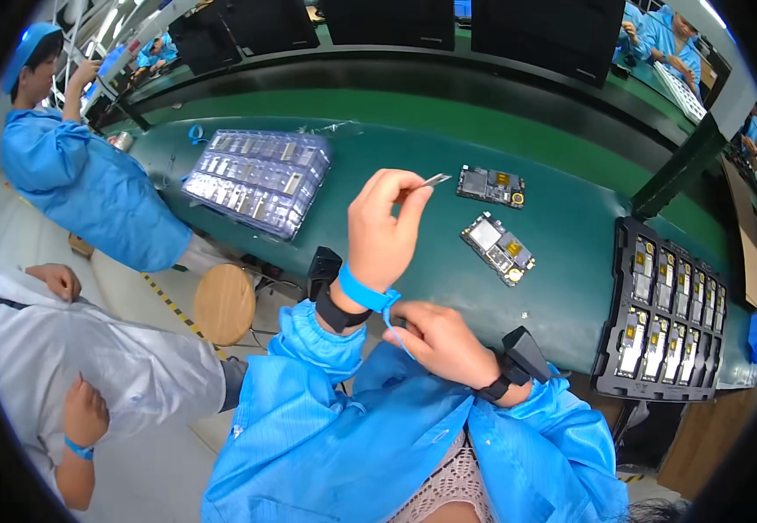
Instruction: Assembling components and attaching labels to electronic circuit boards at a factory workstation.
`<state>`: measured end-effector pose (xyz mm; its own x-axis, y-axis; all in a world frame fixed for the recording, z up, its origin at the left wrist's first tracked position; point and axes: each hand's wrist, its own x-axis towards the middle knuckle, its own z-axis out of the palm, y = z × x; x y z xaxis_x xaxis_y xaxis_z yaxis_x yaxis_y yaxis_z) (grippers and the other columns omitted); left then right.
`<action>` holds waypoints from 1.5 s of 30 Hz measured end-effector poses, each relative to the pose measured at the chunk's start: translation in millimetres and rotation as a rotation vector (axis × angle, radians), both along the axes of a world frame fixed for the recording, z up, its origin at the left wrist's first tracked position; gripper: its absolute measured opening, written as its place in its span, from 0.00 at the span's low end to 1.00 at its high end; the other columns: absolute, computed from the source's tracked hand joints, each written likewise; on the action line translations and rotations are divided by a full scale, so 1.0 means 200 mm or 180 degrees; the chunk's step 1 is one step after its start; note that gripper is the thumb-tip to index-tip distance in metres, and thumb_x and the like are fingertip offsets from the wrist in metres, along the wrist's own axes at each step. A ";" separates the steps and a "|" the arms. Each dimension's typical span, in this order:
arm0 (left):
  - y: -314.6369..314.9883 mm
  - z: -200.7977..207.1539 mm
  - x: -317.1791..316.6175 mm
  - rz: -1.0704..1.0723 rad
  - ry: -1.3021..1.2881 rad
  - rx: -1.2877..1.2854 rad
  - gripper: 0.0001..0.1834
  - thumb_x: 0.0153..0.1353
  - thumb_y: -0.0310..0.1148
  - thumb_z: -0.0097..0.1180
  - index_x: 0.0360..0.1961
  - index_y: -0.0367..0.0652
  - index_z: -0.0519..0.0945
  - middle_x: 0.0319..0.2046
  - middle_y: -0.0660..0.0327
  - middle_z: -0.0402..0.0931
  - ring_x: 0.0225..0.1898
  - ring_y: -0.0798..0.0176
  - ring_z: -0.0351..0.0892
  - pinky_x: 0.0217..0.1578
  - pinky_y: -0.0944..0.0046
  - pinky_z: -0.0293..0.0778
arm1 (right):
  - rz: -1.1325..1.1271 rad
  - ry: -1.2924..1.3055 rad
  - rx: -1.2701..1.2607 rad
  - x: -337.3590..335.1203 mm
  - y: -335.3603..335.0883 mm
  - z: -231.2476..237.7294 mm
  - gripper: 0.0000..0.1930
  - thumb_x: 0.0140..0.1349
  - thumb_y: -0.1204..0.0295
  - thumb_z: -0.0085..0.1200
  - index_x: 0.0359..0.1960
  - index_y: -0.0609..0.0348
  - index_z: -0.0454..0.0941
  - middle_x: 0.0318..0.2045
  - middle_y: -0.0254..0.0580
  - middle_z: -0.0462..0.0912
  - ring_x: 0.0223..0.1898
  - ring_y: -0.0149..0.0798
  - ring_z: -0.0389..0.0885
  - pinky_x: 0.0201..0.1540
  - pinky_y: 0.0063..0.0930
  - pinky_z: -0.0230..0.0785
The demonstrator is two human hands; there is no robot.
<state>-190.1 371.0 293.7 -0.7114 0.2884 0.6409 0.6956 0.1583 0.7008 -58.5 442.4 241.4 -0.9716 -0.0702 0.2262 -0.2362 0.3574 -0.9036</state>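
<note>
I'm pinching a silver piece (436, 179) with my left hand (382, 235).
My right hand (444, 338) is curling near the blue wrist strap (359, 293); I cannot tell whether it's gripping.

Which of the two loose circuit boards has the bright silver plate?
The lower board in the head view: its plate is bright silver, while the upper board has a dark grey one.
</note>
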 end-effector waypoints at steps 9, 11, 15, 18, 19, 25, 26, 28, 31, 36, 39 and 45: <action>0.00 -0.01 -0.02 -0.0411 -0.0617 0.0404 0.04 0.56 0.25 0.54 0.32 0.38 0.73 0.28 0.60 0.74 0.29 0.65 0.74 0.32 0.67 0.72 | 0.0326 -0.0177 -0.0204 -0.03 -0.05 0.02 0.13 0.63 0.66 0.42 0.29 0.64 0.72 0.23 0.51 0.74 0.26 0.55 0.72 0.29 0.40 0.66; 0.03 -0.04 0.01 -0.1169 -0.2128 0.1172 0.04 0.58 0.27 0.52 0.34 0.40 0.73 0.29 0.61 0.74 0.30 0.65 0.74 0.35 0.67 0.73 | 0.0058 0.0110 0.0052 -0.04 -0.07 -0.09 0.11 0.61 0.67 0.44 0.27 0.63 0.71 0.24 0.53 0.74 0.27 0.55 0.73 0.30 0.41 0.66; 0.07 -0.16 0.04 -0.2792 -0.4441 0.2547 0.06 0.63 0.32 0.46 0.37 0.41 0.72 0.33 0.62 0.71 0.36 0.67 0.71 0.40 0.66 0.72 | -0.0356 -0.0214 0.0072 -0.02 0.00 -0.14 0.09 0.59 0.70 0.46 0.33 0.64 0.73 0.29 0.53 0.76 0.32 0.53 0.75 0.33 0.39 0.68; 0.09 -0.17 0.04 -0.2881 -0.4602 0.2850 0.06 0.63 0.32 0.46 0.37 0.41 0.72 0.32 0.62 0.70 0.34 0.68 0.71 0.39 0.65 0.71 | -0.0155 -0.0115 -0.0841 0.05 0.05 -0.07 0.14 0.60 0.68 0.49 0.43 0.64 0.73 0.34 0.48 0.77 0.33 0.44 0.78 0.35 0.32 0.69; 0.10 -0.17 0.05 -0.2856 -0.4678 0.2961 0.06 0.63 0.32 0.46 0.36 0.41 0.72 0.32 0.62 0.70 0.34 0.68 0.70 0.39 0.66 0.71 | -0.0189 -0.0132 -0.0845 0.06 0.08 -0.06 0.14 0.60 0.68 0.49 0.43 0.64 0.73 0.34 0.48 0.77 0.33 0.44 0.78 0.35 0.32 0.69; 0.19 -0.16 0.12 -0.2614 -0.3615 0.2559 0.04 0.63 0.30 0.45 0.35 0.41 0.70 0.32 0.62 0.70 0.33 0.67 0.70 0.39 0.66 0.71 | -0.0259 -0.0589 -0.0901 0.08 0.13 0.01 0.13 0.61 0.66 0.48 0.36 0.65 0.74 0.30 0.46 0.79 0.30 0.40 0.78 0.33 0.29 0.69; 0.19 -0.15 0.14 -0.2356 -0.3068 0.2294 0.03 0.63 0.28 0.45 0.35 0.40 0.70 0.32 0.61 0.70 0.33 0.67 0.71 0.39 0.66 0.71 | -0.0187 -0.0808 -0.0900 0.08 0.13 0.00 0.13 0.61 0.65 0.48 0.33 0.65 0.74 0.26 0.43 0.79 0.27 0.37 0.78 0.31 0.28 0.69; 0.20 -0.11 0.18 -0.2114 -0.2357 0.1918 0.03 0.62 0.26 0.46 0.35 0.39 0.69 0.32 0.60 0.70 0.33 0.66 0.72 0.39 0.65 0.71 | -0.0117 -0.1034 -0.0901 0.08 0.14 -0.01 0.14 0.62 0.64 0.48 0.30 0.65 0.74 0.23 0.41 0.79 0.24 0.34 0.78 0.28 0.26 0.70; 0.22 -0.10 0.19 -0.1815 -0.1191 0.1428 0.06 0.58 0.19 0.49 0.36 0.37 0.68 0.34 0.55 0.71 0.33 0.64 0.74 0.37 0.63 0.74 | -0.0306 -0.1658 -0.1833 0.07 0.17 -0.01 0.16 0.64 0.63 0.45 0.26 0.64 0.73 0.19 0.38 0.77 0.18 0.30 0.76 0.23 0.22 0.70; 0.22 -0.08 0.17 -0.1864 0.0456 0.0505 0.10 0.49 0.15 0.54 0.33 0.36 0.72 0.34 0.51 0.73 0.34 0.58 0.76 0.34 0.61 0.74 | 0.0278 -0.2355 -0.2797 0.06 0.25 0.02 0.16 0.65 0.62 0.42 0.29 0.63 0.73 0.23 0.40 0.78 0.23 0.31 0.78 0.24 0.21 0.73; 0.24 -0.05 0.25 -0.2789 0.1065 0.0002 0.15 0.40 0.24 0.57 0.34 0.35 0.76 0.36 0.51 0.74 0.34 0.50 0.76 0.33 0.56 0.73 | 0.0347 -0.2464 -0.3265 0.09 0.26 -0.05 0.11 0.64 0.67 0.43 0.32 0.63 0.73 0.27 0.43 0.79 0.27 0.33 0.78 0.26 0.22 0.72; 0.21 -0.10 0.44 -0.3817 -0.3490 0.1087 0.06 0.59 0.30 0.49 0.33 0.39 0.68 0.29 0.58 0.72 0.30 0.61 0.73 0.32 0.55 0.71 | -0.0393 -0.1381 -0.2366 0.20 0.10 -0.23 0.10 0.61 0.70 0.45 0.33 0.64 0.74 0.30 0.44 0.79 0.27 0.33 0.78 0.26 0.21 0.70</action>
